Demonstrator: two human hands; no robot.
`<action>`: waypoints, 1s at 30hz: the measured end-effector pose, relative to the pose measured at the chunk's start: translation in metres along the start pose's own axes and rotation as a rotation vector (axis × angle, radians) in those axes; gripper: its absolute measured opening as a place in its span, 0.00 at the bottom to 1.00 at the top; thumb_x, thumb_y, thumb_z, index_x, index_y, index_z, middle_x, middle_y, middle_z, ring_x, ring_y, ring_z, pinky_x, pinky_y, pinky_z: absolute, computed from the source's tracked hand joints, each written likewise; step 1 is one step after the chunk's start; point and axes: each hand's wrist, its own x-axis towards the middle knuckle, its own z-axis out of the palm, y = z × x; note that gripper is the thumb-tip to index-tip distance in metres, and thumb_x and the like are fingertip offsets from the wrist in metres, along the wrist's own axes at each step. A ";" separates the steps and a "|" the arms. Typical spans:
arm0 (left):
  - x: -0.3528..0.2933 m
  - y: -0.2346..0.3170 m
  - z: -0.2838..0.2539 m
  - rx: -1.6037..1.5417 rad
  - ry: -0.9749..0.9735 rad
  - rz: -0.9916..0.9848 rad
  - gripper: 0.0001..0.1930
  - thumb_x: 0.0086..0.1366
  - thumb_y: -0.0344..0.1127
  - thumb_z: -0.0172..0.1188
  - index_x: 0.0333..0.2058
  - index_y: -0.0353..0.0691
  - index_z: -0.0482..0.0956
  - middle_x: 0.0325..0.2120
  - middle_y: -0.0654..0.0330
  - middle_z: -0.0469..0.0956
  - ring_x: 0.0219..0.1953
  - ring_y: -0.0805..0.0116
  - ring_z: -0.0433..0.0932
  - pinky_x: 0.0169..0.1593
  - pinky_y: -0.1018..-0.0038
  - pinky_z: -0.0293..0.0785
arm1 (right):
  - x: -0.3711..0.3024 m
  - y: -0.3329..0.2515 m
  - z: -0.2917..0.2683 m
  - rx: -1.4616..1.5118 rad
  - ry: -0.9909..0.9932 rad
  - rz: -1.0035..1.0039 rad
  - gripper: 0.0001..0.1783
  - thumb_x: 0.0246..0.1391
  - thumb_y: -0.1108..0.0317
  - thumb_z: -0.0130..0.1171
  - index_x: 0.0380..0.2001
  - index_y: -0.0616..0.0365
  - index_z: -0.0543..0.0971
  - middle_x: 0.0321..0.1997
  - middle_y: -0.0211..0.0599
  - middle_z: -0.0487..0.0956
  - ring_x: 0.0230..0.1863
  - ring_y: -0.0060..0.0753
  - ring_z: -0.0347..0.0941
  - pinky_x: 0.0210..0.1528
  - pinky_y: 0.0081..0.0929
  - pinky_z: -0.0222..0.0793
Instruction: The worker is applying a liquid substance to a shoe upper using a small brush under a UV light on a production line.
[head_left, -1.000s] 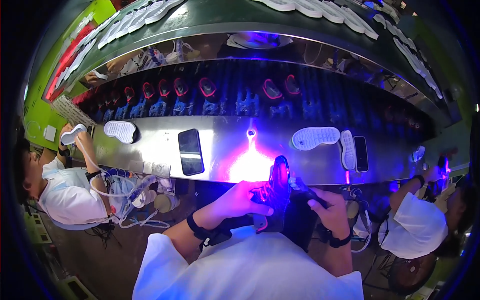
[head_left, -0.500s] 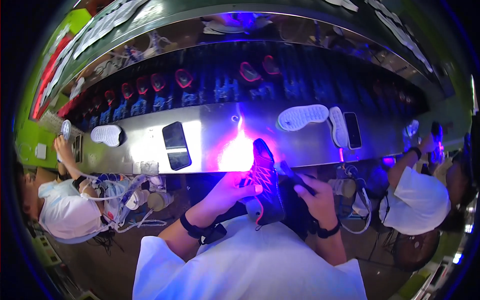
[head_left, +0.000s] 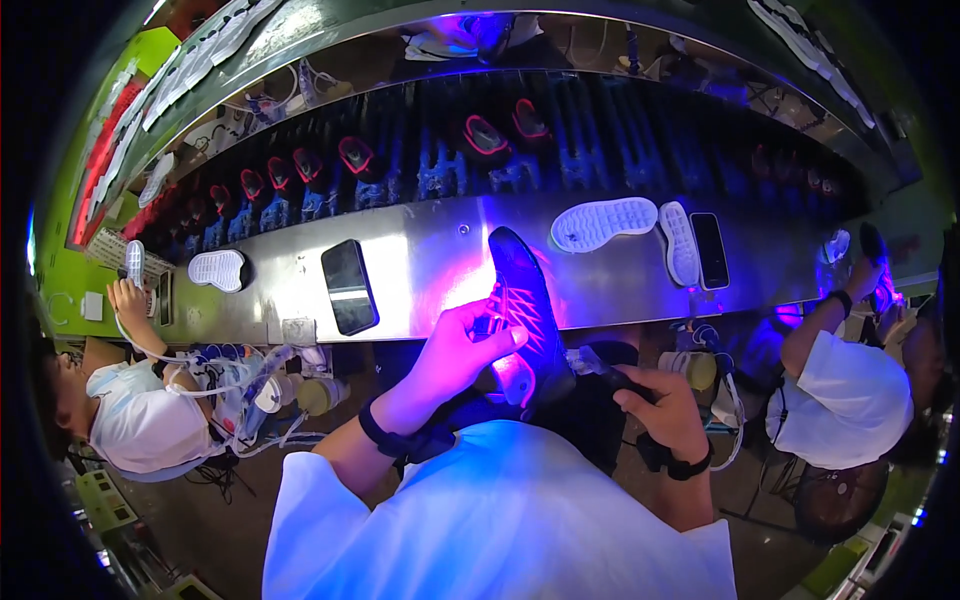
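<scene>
My left hand (head_left: 465, 350) is closed on a dark shoe upper (head_left: 530, 325) with red zigzag lines, its toe pointing away from me over the table edge. Pink and violet light falls on the shoe and on these fingers. In my right hand (head_left: 662, 405), the fingers are wrapped round the dark handle of a brush (head_left: 610, 375). The brush's pale head is at the right side of the shoe, near the heel; whether it touches is hard to tell. Past the shoe, a white sole (head_left: 605, 225) lies on the metal table (head_left: 420, 235), with a second white sole (head_left: 680, 245) to its right.
A dark phone (head_left: 350, 287) lies left of the shoe, and another phone (head_left: 710, 250) at the right. Several red-rimmed dark shoe uppers (head_left: 355, 155) stand on a rack behind the table. Co-workers sit on both sides; lidded pots (head_left: 322, 395) and hoses hang below the table edge.
My left hand has moved the shoe up and away from me, its toe further over the table. The brush has turned and lowered, its head now near the shoe's heel.
</scene>
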 end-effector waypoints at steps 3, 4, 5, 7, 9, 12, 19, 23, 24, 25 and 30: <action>-0.003 0.000 0.001 -0.020 0.050 0.002 0.16 0.67 0.38 0.70 0.46 0.32 0.82 0.40 0.61 0.84 0.43 0.75 0.81 0.50 0.74 0.77 | -0.003 -0.002 -0.003 -0.213 0.009 -0.117 0.20 0.55 0.70 0.71 0.51 0.57 0.85 0.27 0.37 0.79 0.28 0.25 0.71 0.34 0.27 0.67; -0.004 -0.001 0.001 -0.029 0.064 0.003 0.16 0.67 0.38 0.70 0.46 0.32 0.82 0.40 0.61 0.84 0.43 0.75 0.81 0.50 0.74 0.77 | -0.004 -0.003 -0.002 -0.219 -0.006 -0.119 0.20 0.55 0.70 0.71 0.51 0.57 0.85 0.27 0.37 0.79 0.28 0.25 0.71 0.34 0.27 0.67; -0.004 0.000 0.000 -0.096 0.070 -0.021 0.16 0.68 0.38 0.69 0.47 0.32 0.82 0.40 0.60 0.84 0.43 0.75 0.81 0.50 0.73 0.77 | -0.005 -0.003 0.000 -0.229 0.014 -0.131 0.20 0.53 0.70 0.72 0.51 0.56 0.86 0.26 0.39 0.76 0.26 0.29 0.70 0.32 0.29 0.65; -0.010 0.000 -0.002 -0.174 0.100 -0.045 0.16 0.68 0.38 0.69 0.48 0.32 0.81 0.40 0.60 0.84 0.43 0.74 0.82 0.51 0.73 0.78 | -0.007 -0.006 0.006 -0.241 0.008 -0.146 0.20 0.52 0.71 0.72 0.50 0.55 0.86 0.24 0.40 0.74 0.25 0.33 0.68 0.30 0.31 0.64; -0.016 0.002 -0.005 -0.294 0.117 -0.123 0.17 0.69 0.38 0.67 0.50 0.33 0.79 0.41 0.60 0.85 0.43 0.73 0.83 0.51 0.72 0.78 | -0.006 -0.013 0.013 -0.381 0.095 -0.194 0.21 0.51 0.70 0.72 0.51 0.54 0.86 0.25 0.40 0.74 0.25 0.37 0.69 0.30 0.31 0.64; -0.025 -0.008 -0.012 -0.343 0.140 -0.177 0.18 0.72 0.45 0.62 0.46 0.34 0.80 0.35 0.60 0.84 0.36 0.72 0.84 0.43 0.73 0.80 | 0.000 -0.026 0.022 -0.422 0.122 -0.271 0.22 0.50 0.70 0.73 0.51 0.53 0.86 0.24 0.39 0.74 0.24 0.37 0.70 0.29 0.32 0.64; -0.048 -0.008 -0.024 -0.567 0.130 -0.370 0.24 0.73 0.56 0.58 0.43 0.36 0.81 0.36 0.58 0.82 0.38 0.67 0.84 0.44 0.67 0.83 | 0.016 -0.072 0.031 -0.548 0.048 -0.266 0.23 0.50 0.71 0.72 0.52 0.52 0.86 0.24 0.38 0.73 0.23 0.36 0.69 0.28 0.32 0.63; -0.051 -0.005 -0.019 -0.718 0.172 -0.493 0.29 0.72 0.61 0.59 0.55 0.40 0.77 0.50 0.52 0.80 0.50 0.64 0.81 0.53 0.60 0.82 | 0.027 -0.078 0.028 -0.559 0.029 -0.321 0.23 0.50 0.72 0.72 0.52 0.51 0.86 0.23 0.37 0.71 0.22 0.35 0.67 0.26 0.32 0.61; -0.050 -0.005 -0.018 -0.764 0.151 -0.492 0.29 0.71 0.61 0.60 0.58 0.43 0.75 0.50 0.52 0.80 0.51 0.63 0.81 0.53 0.62 0.84 | 0.029 -0.078 0.027 -0.579 0.022 -0.340 0.23 0.50 0.72 0.72 0.53 0.51 0.86 0.23 0.37 0.71 0.21 0.33 0.67 0.25 0.31 0.60; -0.049 -0.007 -0.020 -0.767 0.143 -0.503 0.29 0.71 0.61 0.60 0.58 0.43 0.75 0.50 0.52 0.80 0.51 0.63 0.81 0.53 0.62 0.84 | 0.032 -0.077 0.027 -0.584 0.025 -0.327 0.23 0.50 0.72 0.72 0.53 0.51 0.86 0.23 0.37 0.71 0.21 0.33 0.67 0.25 0.31 0.60; -0.037 -0.021 -0.022 -1.017 0.024 -0.689 0.29 0.73 0.59 0.57 0.58 0.40 0.74 0.45 0.51 0.80 0.43 0.57 0.84 0.45 0.68 0.90 | 0.045 -0.062 0.023 -0.534 0.040 -0.362 0.24 0.51 0.72 0.72 0.53 0.50 0.86 0.24 0.34 0.73 0.20 0.29 0.66 0.25 0.29 0.60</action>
